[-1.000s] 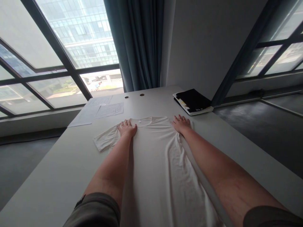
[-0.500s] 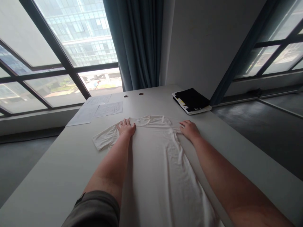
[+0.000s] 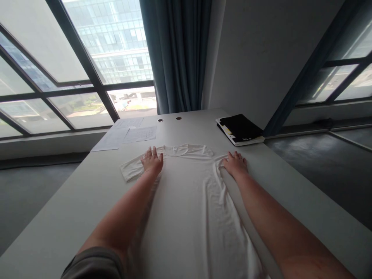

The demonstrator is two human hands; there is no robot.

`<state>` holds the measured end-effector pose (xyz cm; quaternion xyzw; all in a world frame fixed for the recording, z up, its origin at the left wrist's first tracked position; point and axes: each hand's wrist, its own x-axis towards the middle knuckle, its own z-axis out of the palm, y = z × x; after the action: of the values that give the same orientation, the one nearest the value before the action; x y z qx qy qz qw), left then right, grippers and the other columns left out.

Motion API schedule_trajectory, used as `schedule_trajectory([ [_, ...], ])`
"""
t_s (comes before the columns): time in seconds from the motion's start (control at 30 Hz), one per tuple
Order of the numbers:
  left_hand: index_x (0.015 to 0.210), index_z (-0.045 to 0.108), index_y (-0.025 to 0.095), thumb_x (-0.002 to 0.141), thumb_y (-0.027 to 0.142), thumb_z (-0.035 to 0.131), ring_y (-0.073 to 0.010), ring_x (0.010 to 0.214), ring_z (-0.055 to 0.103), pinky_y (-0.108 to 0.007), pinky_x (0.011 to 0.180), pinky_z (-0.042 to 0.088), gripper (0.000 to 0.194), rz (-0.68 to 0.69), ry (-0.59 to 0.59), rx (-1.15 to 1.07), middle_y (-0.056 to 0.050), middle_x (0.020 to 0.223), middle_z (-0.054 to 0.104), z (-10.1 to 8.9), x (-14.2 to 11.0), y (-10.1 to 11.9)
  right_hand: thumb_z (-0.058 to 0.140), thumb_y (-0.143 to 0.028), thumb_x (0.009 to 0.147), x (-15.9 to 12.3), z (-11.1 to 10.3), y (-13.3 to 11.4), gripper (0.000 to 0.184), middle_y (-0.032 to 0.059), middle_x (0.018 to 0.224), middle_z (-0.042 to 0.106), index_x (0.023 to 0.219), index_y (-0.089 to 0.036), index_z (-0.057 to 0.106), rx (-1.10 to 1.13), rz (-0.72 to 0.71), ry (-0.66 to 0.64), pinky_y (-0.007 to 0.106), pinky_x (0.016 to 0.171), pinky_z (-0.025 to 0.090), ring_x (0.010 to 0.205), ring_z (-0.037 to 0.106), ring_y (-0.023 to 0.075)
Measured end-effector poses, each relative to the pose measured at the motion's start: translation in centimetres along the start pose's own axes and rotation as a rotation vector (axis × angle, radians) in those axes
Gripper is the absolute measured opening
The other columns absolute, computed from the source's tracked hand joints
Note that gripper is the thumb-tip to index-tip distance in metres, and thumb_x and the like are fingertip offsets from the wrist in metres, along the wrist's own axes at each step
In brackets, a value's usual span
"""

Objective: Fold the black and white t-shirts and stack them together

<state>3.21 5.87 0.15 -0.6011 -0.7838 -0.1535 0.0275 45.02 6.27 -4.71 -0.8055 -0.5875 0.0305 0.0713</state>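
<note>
A white T-shirt (image 3: 180,193) lies spread on the table, its collar toward the far end and its hem running out of view at the bottom. My left hand (image 3: 152,159) rests flat with fingers spread where the left sleeve (image 3: 130,169) joins the shoulder. On the other side, my right hand (image 3: 236,163) lies palm down over the right sleeve (image 3: 220,159), its fingers stretched out and covering the sleeve's end. Wrinkles and a long fold run down the right side of the shirt.
Beyond the shirt, a black-covered notebook (image 3: 242,128) lies at the far right of the white table (image 3: 72,201). Paper sheets (image 3: 139,133) lie at the far left, near two round holes in the tabletop. Windows and a blue curtain (image 3: 177,58) stand behind.
My left hand has slid outward from beside the collar toward the left sleeve. The fingers of my right hand have spread over the right sleeve and point farther forward. The view has shifted slightly.
</note>
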Motion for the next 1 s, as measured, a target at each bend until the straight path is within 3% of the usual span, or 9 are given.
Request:
schedule_trajectory([
  [0.2,0.161,0.036,0.032,0.103,0.053,0.021,-0.0329,0.158,0.024,-0.061,0.127,0.025,0.063,-0.009,-0.216,0.091,-0.005,0.172,0.027,-2.2,-3.6,-14.4,0.035,-0.048,0.105,0.5,0.5,0.2,0.066,0.0185,0.167,0.025,0.162,-0.016,0.038,0.011,-0.008,0.013,0.056,0.124,0.019,0.154,0.022,0.0367],
  [0.3,0.159,0.039,0.037,0.102,0.057,0.021,-0.0391,0.157,0.025,-0.063,0.125,0.026,0.063,-0.083,-0.202,0.149,-0.006,0.172,0.026,-2.8,-4.5,-18.6,0.037,-0.047,0.104,0.6,0.7,0.4,0.064,0.0176,0.165,0.031,0.159,-0.015,0.044,0.015,-0.030,0.052,0.055,0.123,0.022,0.151,0.027,0.0364],
  [0.47,0.159,0.040,0.036,0.102,0.056,0.021,-0.0393,0.156,0.029,-0.065,0.124,0.028,0.064,-0.146,-0.176,0.131,-0.008,0.169,0.031,-3.0,-3.9,-18.5,0.041,-0.036,0.101,0.3,0.5,0.9,0.052,0.0171,0.147,0.054,0.140,-0.011,0.065,0.030,-0.121,0.193,0.040,0.119,0.030,0.138,0.045,0.0290],
  [0.57,0.159,0.041,0.033,0.101,0.055,0.021,-0.0383,0.155,0.029,-0.064,0.124,0.028,0.065,-0.147,-0.170,0.119,-0.008,0.169,0.032,-3.1,-3.4,-18.1,0.048,-0.031,0.096,-0.4,0.2,1.2,0.044,0.0165,0.130,0.063,0.130,-0.012,0.069,0.039,-0.125,0.262,0.037,0.114,0.034,0.128,0.051,0.0273],
  [0.77,0.158,0.042,0.030,0.100,0.051,0.025,-0.0339,0.156,0.029,-0.065,0.125,0.026,0.064,-0.068,-0.192,0.108,-0.005,0.169,0.032,-2.9,-3.2,-18.7,0.056,-0.028,0.090,-1.6,-0.4,1.2,0.030,0.0148,0.112,0.066,0.113,-0.015,0.071,0.055,-0.123,0.277,0.036,0.106,0.039,0.117,0.055,0.0277],
  [1.0,0.159,0.041,0.024,0.101,0.042,0.024,-0.0336,0.155,0.032,-0.063,0.125,0.028,0.063,-0.089,-0.151,0.123,-0.010,0.168,0.035,-2.8,-3.0,-18.0,0.057,-0.030,0.091,-1.1,-0.1,1.3,0.032,0.0165,0.115,0.063,0.115,-0.015,0.070,0.061,-0.130,0.255,0.038,0.104,0.038,0.115,0.055,0.0294],
])
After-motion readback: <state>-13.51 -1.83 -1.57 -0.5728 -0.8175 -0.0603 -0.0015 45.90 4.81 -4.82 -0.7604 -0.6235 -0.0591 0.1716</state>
